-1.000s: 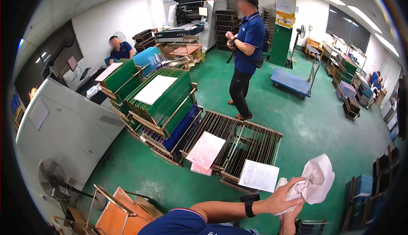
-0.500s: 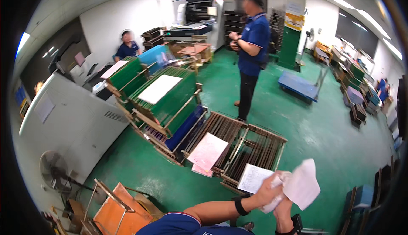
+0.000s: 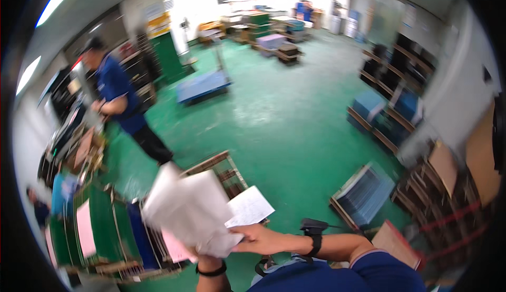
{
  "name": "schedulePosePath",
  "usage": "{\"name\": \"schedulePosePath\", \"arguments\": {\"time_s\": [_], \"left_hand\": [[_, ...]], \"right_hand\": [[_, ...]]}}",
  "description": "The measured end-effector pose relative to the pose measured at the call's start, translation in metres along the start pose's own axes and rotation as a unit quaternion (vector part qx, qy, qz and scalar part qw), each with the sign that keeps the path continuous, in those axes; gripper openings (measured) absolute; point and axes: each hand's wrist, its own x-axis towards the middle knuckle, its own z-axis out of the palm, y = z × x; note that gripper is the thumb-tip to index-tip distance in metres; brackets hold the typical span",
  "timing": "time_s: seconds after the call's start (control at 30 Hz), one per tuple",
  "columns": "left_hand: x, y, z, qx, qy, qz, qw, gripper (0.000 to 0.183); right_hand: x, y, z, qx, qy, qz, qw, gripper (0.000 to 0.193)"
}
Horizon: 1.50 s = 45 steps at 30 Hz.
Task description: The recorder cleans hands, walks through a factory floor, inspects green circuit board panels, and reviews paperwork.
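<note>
A crumpled white cloth (image 3: pixel 184 207), blurred by motion, is spread in front of me above the racks. My right hand (image 3: pixel 259 239) reaches in from the right, its fingers closed on the cloth's lower right edge. My left hand (image 3: pixel 208 263) comes up from below behind the cloth; only its wrist area and dark band show, and its fingers are hidden. Beyond the right hand a white sheet with markings (image 3: pixel 252 205) lies on a slotted rack (image 3: pixel 232 171). A pink sheet (image 3: pixel 176 249) shows partly below the cloth.
Green panels (image 3: pixel 108 223) stand in racks at the left. A person in a blue shirt (image 3: pixel 118 89) stands at far left, near a blue platform cart (image 3: pixel 204 86). On the right are a rack of dark panels (image 3: pixel 363 194), blue bins (image 3: pixel 369 104) and stacked wooden frames (image 3: pixel 443 207).
My view has swung to the right, so the racks and the person now appear farther left. The cloth has spread out more and now covers my left hand.
</note>
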Motion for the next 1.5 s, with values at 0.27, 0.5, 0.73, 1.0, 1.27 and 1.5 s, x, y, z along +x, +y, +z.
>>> {"name": "schedulePosePath", "arguments": {"time_s": [0.27,0.5,0.73,1.0,1.27,1.5], "left_hand": [[-0.012,0.046,0.008,0.108,0.138,-0.045,0.983,0.056],[-0.015,0.057,0.011,0.130,0.172,-0.063,0.974,0.056],[-0.014,0.058,0.007,0.140,0.186,-0.072,0.970,0.056],[-0.012,0.056,0.008,0.154,0.206,-0.084,0.963,0.055],[-0.017,0.054,0.007,0.159,0.209,-0.097,0.960,0.055],[-0.012,0.051,0.009,0.166,0.218,-0.111,0.955,0.054]], "right_hand": [[-0.013,-0.072,0.035,0.029,-0.010,-0.394,0.919,0.036],[-0.046,-0.040,0.002,0.099,0.004,-0.319,0.943,0.029],[-0.050,0.028,-0.021,0.182,0.115,-0.150,0.965,0.027],[-0.058,0.054,-0.035,0.171,0.187,-0.097,0.962,0.028],[-0.057,0.069,-0.040,0.182,0.218,-0.089,0.955,0.027],[-0.055,0.072,-0.041,0.171,0.209,-0.056,0.961,0.028]]}}
